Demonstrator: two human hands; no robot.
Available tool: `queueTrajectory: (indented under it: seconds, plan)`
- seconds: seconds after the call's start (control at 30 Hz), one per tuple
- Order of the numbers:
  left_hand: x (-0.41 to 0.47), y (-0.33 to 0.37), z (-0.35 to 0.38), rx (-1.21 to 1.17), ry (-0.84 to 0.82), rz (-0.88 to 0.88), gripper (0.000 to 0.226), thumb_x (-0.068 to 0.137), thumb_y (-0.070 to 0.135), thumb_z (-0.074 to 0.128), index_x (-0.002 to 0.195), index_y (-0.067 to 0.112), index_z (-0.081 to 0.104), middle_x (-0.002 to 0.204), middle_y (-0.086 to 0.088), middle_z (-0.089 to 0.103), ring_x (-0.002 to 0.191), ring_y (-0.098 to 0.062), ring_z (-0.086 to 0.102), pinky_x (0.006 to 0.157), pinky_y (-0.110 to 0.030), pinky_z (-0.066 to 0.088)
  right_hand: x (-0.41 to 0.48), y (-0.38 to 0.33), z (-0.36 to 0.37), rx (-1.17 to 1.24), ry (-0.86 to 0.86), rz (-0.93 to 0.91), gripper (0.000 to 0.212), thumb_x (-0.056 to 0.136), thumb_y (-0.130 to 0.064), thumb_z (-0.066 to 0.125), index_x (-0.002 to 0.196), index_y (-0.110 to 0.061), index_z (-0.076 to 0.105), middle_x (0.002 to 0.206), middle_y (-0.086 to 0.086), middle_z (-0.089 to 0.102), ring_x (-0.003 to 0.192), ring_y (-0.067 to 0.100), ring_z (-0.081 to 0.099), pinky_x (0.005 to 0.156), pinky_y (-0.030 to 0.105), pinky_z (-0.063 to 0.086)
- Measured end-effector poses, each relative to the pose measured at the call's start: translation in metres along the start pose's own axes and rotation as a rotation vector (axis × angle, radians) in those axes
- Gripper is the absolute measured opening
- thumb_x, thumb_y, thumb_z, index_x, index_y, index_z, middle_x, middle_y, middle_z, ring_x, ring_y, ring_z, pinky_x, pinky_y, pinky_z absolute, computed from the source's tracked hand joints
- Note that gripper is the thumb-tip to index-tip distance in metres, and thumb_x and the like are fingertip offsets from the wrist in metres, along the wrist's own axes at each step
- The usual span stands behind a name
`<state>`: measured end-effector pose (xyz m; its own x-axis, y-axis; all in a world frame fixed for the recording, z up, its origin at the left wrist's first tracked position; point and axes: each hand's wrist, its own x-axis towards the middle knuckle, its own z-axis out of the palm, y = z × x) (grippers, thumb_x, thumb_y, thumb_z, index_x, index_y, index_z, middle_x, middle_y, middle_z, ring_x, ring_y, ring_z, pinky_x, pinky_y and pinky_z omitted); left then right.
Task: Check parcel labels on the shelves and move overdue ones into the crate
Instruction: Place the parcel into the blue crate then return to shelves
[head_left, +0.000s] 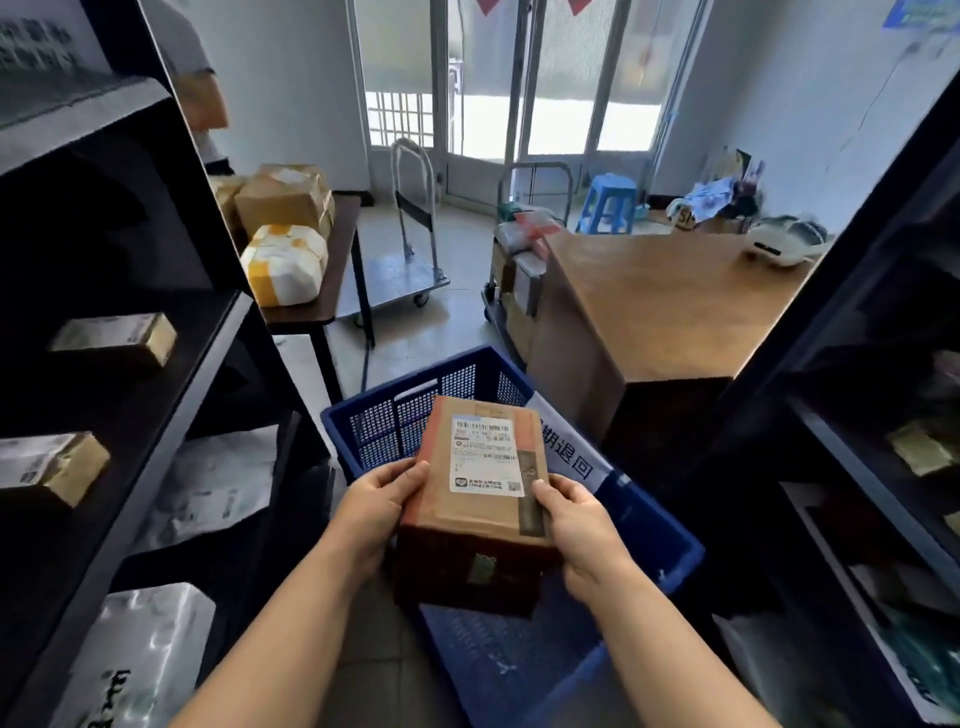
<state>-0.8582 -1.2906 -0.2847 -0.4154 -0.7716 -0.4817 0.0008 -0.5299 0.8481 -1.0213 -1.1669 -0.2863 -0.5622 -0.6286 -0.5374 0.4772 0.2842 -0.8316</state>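
**Parcel in both hands, over the crate**

Cardboard parcel (483, 499) is held above the blue crate (395, 421), not yet in it. Left hand (374, 514) grips the left edge, thumb on top. Right hand (576, 525) grips the right edge, thumb on the tape strip beside the label (485, 452). Both are curled round the box near its nearer end.

Handling, my read:
- Rigid rectangular carton with crisp corners, so it should keep its shape under side pressure.
- Weight unknown. A two-hand grip suggests it's not trivial, but that's a guess.
- Matte board grips well. The tape band and glossy label are slicker, so keep fingers on bare board.
- Best hold is the opposite long sides, as now, with fingers under the bottom edge for lowering.
- Contents unseen, so set it down, don't drop it.

The crate is hard plastic with perforated mesh walls, a handle slot and a white paper sign (566, 452) on the rim. Dark shelves (171, 364) at left hold small cartons and soft, crinkly poly mailers.
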Motion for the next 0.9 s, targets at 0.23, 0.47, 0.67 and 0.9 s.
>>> queueTrajectory:
  seconds: [0.23,0.47,0.67,0.9]
  plan:
    - [0.123,-0.006,0.034,0.017,0.02,-0.049,0.035,0.087,0.018,0.066,0.12,0.007,0.061,0.105,-0.016,0.071,0.087,-0.024,0.068,0.069,-0.03,0.053,0.13,-0.02,-0.005,0.009,-0.015,0.09,0.031,0.097,-0.016,0.055,0.127,-0.009,0.053,0.106,0.011,0.074,0.091,0.025,0.072,0.08,0.041,0.058]
    - [0.229,-0.032,0.05,0.029,0.065,-0.122,0.032,0.091,0.022,0.062,0.121,0.01,0.062,0.106,-0.009,0.072,0.091,-0.02,0.067,0.068,-0.029,0.051,0.251,-0.007,-0.006,-0.021,-0.031,0.178,0.035,0.096,-0.018,0.057,0.13,-0.008,0.053,0.1,0.009,0.075,0.077,0.018,0.074,0.062,0.03,0.057]
    - [0.315,-0.064,0.036,0.077,0.048,-0.212,0.03,0.094,0.019,0.057,0.122,0.011,0.061,0.114,-0.009,0.07,0.093,-0.018,0.066,0.067,-0.025,0.05,0.344,0.035,0.002,-0.016,-0.039,0.275,0.02,0.099,-0.017,0.053,0.105,-0.007,0.068,0.084,0.007,0.078,0.075,0.02,0.074,0.066,0.032,0.056]
    - [0.442,-0.118,0.008,0.188,0.013,-0.311,0.027,0.093,0.014,0.058,0.119,0.01,0.063,0.108,-0.009,0.069,0.086,-0.015,0.063,0.066,-0.024,0.048,0.455,0.108,0.015,0.027,0.05,0.339,0.02,0.099,-0.015,0.051,0.098,-0.007,0.07,0.082,0.008,0.077,0.066,0.017,0.071,0.055,0.025,0.053]
